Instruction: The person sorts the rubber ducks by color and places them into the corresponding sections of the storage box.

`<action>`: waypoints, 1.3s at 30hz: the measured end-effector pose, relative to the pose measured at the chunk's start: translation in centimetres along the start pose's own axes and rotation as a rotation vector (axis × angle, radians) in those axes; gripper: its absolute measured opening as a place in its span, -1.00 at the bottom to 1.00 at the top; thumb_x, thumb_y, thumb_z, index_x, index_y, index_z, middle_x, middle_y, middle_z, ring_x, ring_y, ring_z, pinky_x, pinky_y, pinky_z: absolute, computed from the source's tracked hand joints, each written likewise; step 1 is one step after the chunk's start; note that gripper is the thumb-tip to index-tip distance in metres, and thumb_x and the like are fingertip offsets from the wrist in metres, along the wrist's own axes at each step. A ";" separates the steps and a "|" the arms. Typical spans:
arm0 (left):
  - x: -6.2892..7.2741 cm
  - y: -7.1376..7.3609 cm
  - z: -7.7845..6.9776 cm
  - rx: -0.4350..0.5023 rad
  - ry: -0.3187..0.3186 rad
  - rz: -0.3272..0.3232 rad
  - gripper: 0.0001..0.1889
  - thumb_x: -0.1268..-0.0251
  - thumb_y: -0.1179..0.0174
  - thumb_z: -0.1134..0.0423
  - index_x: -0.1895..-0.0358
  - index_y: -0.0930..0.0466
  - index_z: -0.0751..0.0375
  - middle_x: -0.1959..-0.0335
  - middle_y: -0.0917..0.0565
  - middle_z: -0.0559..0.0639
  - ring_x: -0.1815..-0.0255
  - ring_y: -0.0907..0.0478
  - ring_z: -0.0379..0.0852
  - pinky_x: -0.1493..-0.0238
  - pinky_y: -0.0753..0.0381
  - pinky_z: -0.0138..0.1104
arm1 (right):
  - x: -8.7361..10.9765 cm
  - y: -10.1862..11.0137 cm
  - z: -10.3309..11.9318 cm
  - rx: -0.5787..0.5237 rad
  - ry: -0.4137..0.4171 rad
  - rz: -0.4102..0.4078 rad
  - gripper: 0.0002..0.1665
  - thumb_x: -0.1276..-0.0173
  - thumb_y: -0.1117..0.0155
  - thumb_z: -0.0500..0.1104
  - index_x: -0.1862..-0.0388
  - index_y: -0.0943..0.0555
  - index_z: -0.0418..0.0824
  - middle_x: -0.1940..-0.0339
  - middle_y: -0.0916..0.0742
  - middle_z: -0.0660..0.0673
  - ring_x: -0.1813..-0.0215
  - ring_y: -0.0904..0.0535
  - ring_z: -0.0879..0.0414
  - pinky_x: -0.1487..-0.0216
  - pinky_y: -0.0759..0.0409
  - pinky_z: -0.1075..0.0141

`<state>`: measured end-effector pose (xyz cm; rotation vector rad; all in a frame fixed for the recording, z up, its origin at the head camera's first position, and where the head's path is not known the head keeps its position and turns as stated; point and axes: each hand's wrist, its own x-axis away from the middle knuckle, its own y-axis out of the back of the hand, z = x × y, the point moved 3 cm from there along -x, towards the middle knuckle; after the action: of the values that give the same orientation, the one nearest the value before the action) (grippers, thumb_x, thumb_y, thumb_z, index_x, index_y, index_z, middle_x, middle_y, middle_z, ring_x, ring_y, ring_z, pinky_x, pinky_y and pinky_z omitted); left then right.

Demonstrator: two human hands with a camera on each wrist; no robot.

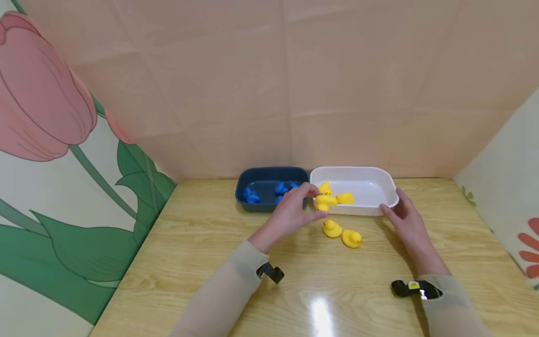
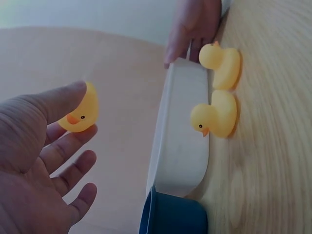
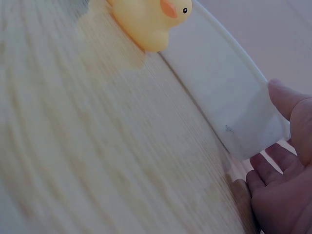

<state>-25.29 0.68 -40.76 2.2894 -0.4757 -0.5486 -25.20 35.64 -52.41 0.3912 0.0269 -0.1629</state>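
Note:
My left hand (image 1: 292, 213) pinches a yellow rubber duck (image 2: 88, 109) between thumb and fingertips, above the front left of a white tray (image 1: 353, 210). Its remaining fingers are spread in the left wrist view. At the tray's right end, my right hand (image 1: 407, 224) holds the corner, thumb at the rim and fingers around the side. Inside the tray's left part lie yellow ducks, one of them (image 1: 346, 198) near the front wall. Two more rubber ducks, one on the left (image 1: 331, 229) and one on the right (image 1: 352, 238), sit on the table before the tray.
Left of the white tray stands a dark blue tray (image 1: 263, 207) holding several blue ducks (image 1: 251, 196). Both trays are at the back of the wooden table (image 1: 168, 262), against a pinkish-beige backdrop (image 1: 236, 93). A wall with painted tulips (image 1: 42, 84) borders the left side.

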 end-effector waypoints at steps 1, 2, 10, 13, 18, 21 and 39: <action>-0.2 0.0 0.0 0.003 -0.006 -0.004 -0.49 -0.43 -0.56 -0.02 -0.28 -0.56 -0.03 -0.22 -0.68 -0.17 -0.24 -0.56 -0.12 -0.33 -0.55 -0.15 | 0.0 0.0 0.0 -0.003 -0.002 0.001 0.12 -0.73 -0.23 0.20 -0.91 0.23 -0.02 -0.82 -0.15 -0.39 -0.75 -0.12 -0.43 -0.29 -0.33 0.73; -0.4 0.0 0.0 0.003 -0.008 -0.007 -0.49 -0.43 -0.55 -0.02 -0.29 -0.55 -0.03 -0.22 -0.68 -0.16 -0.24 -0.56 -0.11 -0.32 -0.55 -0.15 | -0.1 0.0 -0.1 -0.006 -0.002 0.001 0.12 -0.73 -0.23 0.20 -0.91 0.23 -0.02 -0.82 -0.14 -0.38 -0.75 -0.12 -0.42 -0.30 -0.33 0.72; -2.4 -0.3 0.3 0.004 0.035 -0.033 -0.50 -0.47 -0.50 -0.06 -0.31 -0.53 -0.07 -0.26 -0.67 -0.19 -0.26 -0.56 -0.09 -0.29 -0.59 -0.16 | -0.1 0.0 -0.5 0.001 -0.008 -0.005 0.12 -0.73 -0.23 0.21 -0.91 0.22 -0.02 -0.82 -0.15 -0.38 -0.74 -0.14 -0.43 -0.30 -0.34 0.71; -3.1 -0.5 0.4 -0.004 0.059 -0.043 -0.52 -0.47 -0.50 -0.07 -0.30 -0.54 -0.09 -0.26 -0.68 -0.20 -0.27 -0.56 -0.09 -0.30 -0.59 -0.12 | -0.1 0.0 -0.6 -0.004 -0.006 -0.006 0.12 -0.73 -0.23 0.20 -0.91 0.22 -0.02 -0.82 -0.16 -0.39 -0.74 -0.15 -0.43 -0.29 -0.35 0.72; -4.5 -1.3 0.8 0.004 0.087 -0.060 -0.53 -0.48 -0.50 -0.06 -0.30 -0.56 -0.08 -0.29 -0.70 -0.17 -0.32 -0.58 -0.05 -0.30 -0.61 -0.13 | -0.1 0.0 -0.6 0.005 -0.007 -0.011 0.13 -0.73 -0.23 0.22 -0.91 0.21 0.00 -0.82 -0.16 -0.38 -0.74 -0.16 -0.42 -0.28 -0.35 0.72; -5.4 -1.8 1.2 0.002 0.091 -0.063 -0.52 -0.49 -0.50 -0.06 -0.30 -0.56 -0.05 -0.30 -0.71 -0.14 -0.35 -0.59 0.02 -0.31 -0.60 -0.16 | 0.0 -0.1 -0.6 0.009 -0.011 -0.013 0.12 -0.72 -0.24 0.22 -0.91 0.20 0.01 -0.82 -0.17 -0.36 -0.74 -0.17 -0.40 -0.39 -0.36 0.64; -8.2 -5.0 3.0 -0.041 0.146 -0.116 -0.57 -0.48 -0.52 -0.06 -0.21 -0.57 -0.05 -0.32 -0.77 -0.08 -0.34 -0.59 -0.03 -0.32 -0.56 -0.17 | -0.1 -0.4 -0.5 0.023 -0.046 0.013 0.16 -0.70 -0.19 0.32 -0.90 0.28 0.09 -0.85 -0.09 -0.31 -0.76 -0.09 -0.41 -0.64 -0.20 -0.29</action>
<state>-32.84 6.28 -44.37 2.3081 -0.2593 -0.4391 -25.40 35.52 -52.98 0.4103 -0.0224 -0.1592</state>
